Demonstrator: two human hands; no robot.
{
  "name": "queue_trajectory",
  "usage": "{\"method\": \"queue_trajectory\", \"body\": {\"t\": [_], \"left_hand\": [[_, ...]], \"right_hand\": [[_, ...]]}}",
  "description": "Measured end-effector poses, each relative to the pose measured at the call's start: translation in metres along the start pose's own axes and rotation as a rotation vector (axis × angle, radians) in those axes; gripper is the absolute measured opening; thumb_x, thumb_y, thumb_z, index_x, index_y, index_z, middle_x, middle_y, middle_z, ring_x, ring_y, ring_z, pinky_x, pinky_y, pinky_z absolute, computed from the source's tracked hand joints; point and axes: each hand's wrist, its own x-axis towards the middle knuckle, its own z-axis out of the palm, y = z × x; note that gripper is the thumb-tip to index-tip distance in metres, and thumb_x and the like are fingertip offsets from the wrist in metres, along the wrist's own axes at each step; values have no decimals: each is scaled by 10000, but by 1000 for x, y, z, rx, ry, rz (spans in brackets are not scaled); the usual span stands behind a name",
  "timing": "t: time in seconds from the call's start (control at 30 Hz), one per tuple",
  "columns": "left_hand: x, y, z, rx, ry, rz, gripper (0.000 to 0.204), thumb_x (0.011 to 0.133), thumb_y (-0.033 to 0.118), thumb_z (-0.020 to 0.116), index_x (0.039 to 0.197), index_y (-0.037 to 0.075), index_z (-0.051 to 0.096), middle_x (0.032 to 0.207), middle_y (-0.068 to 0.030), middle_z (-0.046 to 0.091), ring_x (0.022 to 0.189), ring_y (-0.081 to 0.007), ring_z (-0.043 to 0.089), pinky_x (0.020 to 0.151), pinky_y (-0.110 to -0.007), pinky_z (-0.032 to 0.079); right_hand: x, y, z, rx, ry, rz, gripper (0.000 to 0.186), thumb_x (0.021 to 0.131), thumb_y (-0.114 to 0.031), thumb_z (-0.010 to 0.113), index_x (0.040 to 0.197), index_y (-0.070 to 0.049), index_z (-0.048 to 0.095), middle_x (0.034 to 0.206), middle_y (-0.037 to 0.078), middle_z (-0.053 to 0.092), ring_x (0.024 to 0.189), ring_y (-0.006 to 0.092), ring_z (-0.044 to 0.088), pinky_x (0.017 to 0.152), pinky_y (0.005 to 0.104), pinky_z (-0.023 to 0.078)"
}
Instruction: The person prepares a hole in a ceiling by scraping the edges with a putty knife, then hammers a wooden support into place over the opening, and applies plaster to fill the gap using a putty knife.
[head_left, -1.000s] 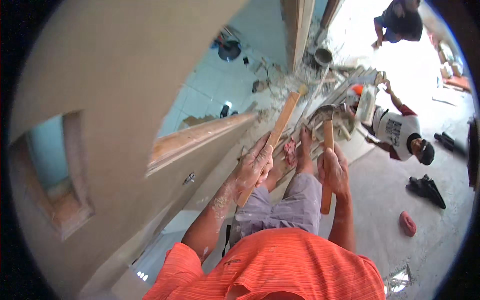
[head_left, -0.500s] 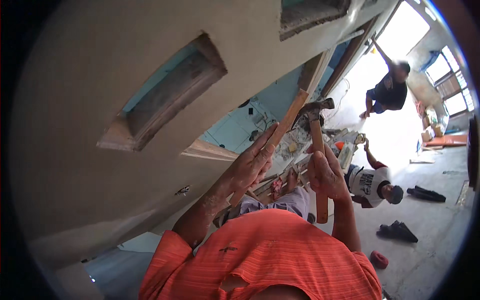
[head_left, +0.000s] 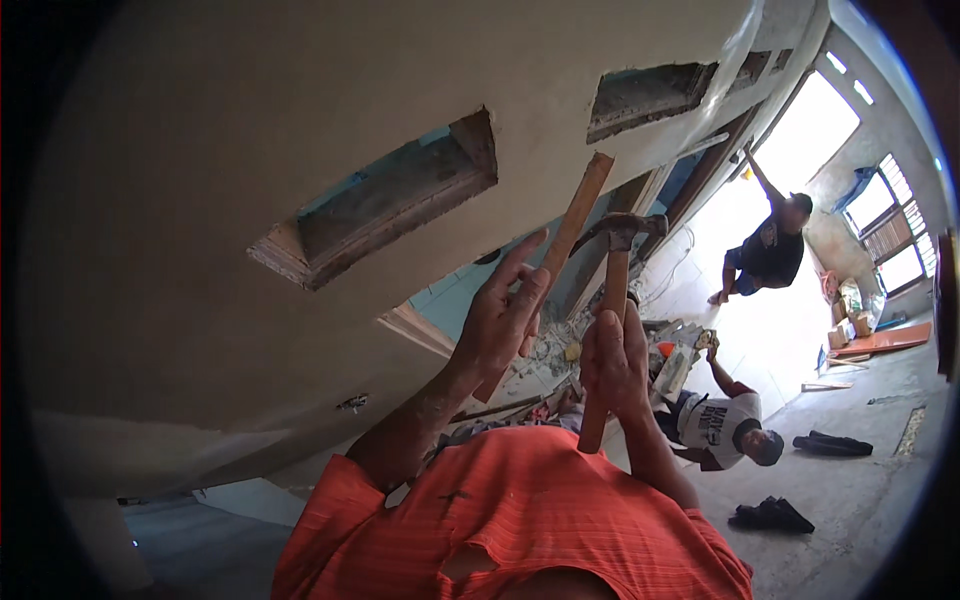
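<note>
Head view: raised left hand (head_left: 500, 322) clasps wooden strip (head_left: 580, 210), right hand (head_left: 613, 368) hammer (head_left: 617, 272).

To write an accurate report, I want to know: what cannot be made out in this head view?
In the head view:
Wooden strip: partly covered by the left hand.
Claw hammer: part of its handle is wrapped by the right hand.
Wall fitting: too small and dark to identify.
Plain wall: its far left fades into the dark lens rim.
</note>
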Motion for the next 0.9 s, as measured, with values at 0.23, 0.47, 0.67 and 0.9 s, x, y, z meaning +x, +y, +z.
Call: {"method": "queue_trajectory", "body": {"t": [0.23,0.47,0.67,0.9], "left_hand": [[-4,13,13,-72,145,68,512,1105,325,523,1559,97,455,949,6,516,594,-17,490,457,-199,419],[-6,2,20,-75,323,188,469,1115,246,504,1547,68,468,995,-15,535,618,-18,491,512,-205,434],[-9,-14,24,-51,483,243,465,1117,232,492,1545,54,460,1110,-50,589,665,-27,505,564,-212,450],[-17,-25,-3,51,438,203,540,1054,234,579,1545,61,439,1215,-140,577,1046,-201,582,908,-346,491]], "right_hand": [[7,-6,16,12,86,-57,283,1116,-340,464,1040,-68,480,639,1,502,406,72,452,353,241,361],[9,-4,42,-12,112,-106,261,1115,-323,459,1031,-77,443,666,-9,488,445,68,460,376,245,376],[9,9,58,-101,121,-179,281,1117,-355,469,1012,-94,475,709,-9,509,551,59,470,468,234,397],[26,-5,47,205,-81,210,243,1114,-341,472,1095,-101,508,687,-19,468,492,75,455,412,242,389]]}}
